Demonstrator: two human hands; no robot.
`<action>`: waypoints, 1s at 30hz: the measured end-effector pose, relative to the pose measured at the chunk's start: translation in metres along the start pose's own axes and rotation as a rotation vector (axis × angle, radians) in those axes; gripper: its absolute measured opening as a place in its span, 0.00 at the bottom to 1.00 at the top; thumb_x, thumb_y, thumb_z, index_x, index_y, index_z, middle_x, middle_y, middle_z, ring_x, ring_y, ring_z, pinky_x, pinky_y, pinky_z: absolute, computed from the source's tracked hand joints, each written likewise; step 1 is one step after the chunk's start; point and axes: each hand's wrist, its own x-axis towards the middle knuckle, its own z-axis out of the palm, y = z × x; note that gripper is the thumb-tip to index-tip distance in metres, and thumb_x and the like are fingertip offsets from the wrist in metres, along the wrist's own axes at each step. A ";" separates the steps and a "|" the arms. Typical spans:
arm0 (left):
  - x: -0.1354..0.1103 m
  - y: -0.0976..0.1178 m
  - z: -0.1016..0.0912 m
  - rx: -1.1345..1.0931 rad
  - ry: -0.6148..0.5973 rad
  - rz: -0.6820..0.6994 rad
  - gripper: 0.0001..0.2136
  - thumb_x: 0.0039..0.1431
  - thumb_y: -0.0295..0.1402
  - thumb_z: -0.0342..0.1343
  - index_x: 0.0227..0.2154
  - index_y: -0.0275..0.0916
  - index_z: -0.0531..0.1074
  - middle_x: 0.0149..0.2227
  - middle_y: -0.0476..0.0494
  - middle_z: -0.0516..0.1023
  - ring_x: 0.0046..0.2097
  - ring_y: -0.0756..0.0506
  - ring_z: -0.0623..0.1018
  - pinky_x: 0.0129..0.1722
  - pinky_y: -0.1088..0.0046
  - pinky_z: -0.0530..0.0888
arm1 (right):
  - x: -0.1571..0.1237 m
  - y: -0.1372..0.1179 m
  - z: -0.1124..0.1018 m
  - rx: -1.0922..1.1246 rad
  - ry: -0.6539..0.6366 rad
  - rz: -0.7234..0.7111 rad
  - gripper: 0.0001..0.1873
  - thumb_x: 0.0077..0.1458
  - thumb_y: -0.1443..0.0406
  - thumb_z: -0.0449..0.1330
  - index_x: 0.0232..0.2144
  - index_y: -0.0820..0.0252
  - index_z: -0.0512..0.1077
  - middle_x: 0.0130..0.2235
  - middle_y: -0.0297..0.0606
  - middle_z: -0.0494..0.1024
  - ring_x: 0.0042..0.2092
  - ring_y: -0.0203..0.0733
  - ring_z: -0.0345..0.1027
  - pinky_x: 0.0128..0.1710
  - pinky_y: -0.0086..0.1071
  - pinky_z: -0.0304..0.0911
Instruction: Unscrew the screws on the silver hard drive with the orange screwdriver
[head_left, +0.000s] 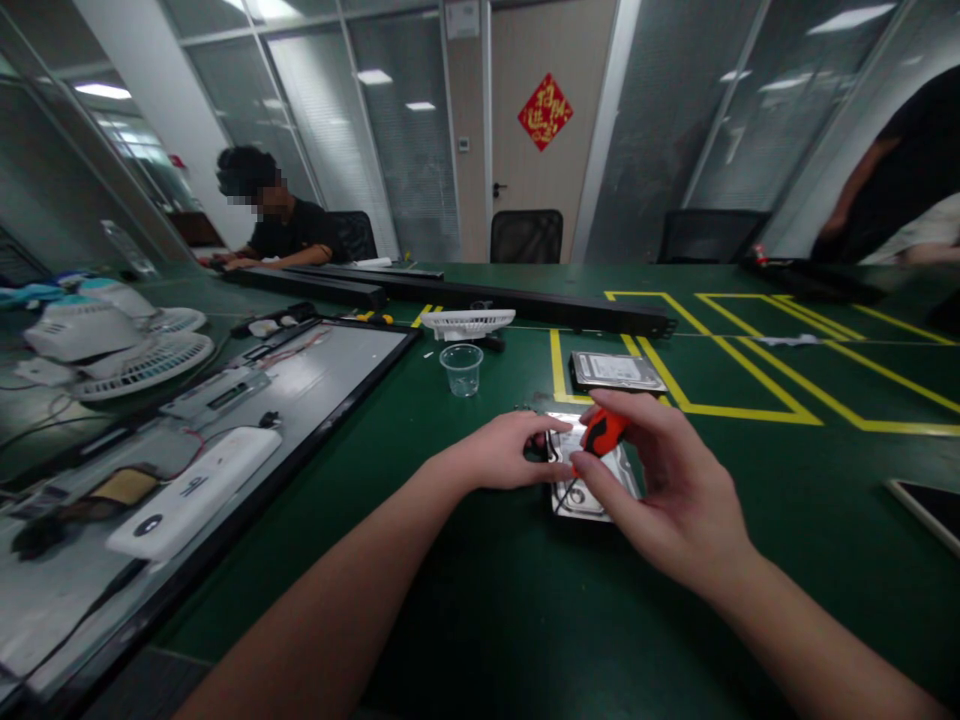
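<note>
A silver hard drive [579, 499] lies on the green table in front of me, partly covered by my hands. My left hand [504, 452] grips its left edge, fingers on top and thumb lower down. In my right hand [679, 490] is an orange and black screwdriver [606, 432], pinched by its handle between thumb and fingers. Its thin shaft slants down to the left over the drive's near part; whether the tip sits in a screw I cannot tell. Just behind, a second hard drive [616, 371] lies flat, apart from my hands.
A clear plastic cup [461, 374] stands left of the drives, near a white round fan part [469, 322]. At left lies a large panel [315, 390] bearing a white power strip [196, 492]. Long black bars [525, 306] cross behind. A phone-like slab [928, 512] rests at right. Two people are across the table.
</note>
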 end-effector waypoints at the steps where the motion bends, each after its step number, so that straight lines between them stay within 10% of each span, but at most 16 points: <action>1: 0.000 0.000 0.000 -0.001 -0.001 0.004 0.22 0.65 0.51 0.71 0.53 0.41 0.83 0.57 0.36 0.84 0.53 0.35 0.83 0.58 0.55 0.79 | 0.000 0.001 0.000 -0.003 0.003 0.007 0.34 0.69 0.70 0.69 0.71 0.39 0.70 0.58 0.37 0.82 0.55 0.48 0.79 0.57 0.44 0.74; 30: -0.001 0.005 -0.003 0.034 -0.016 -0.039 0.26 0.65 0.53 0.71 0.57 0.42 0.82 0.53 0.36 0.84 0.50 0.36 0.82 0.53 0.57 0.78 | -0.004 0.006 0.004 0.008 0.081 0.086 0.33 0.65 0.67 0.74 0.67 0.43 0.70 0.59 0.42 0.81 0.54 0.50 0.83 0.55 0.48 0.81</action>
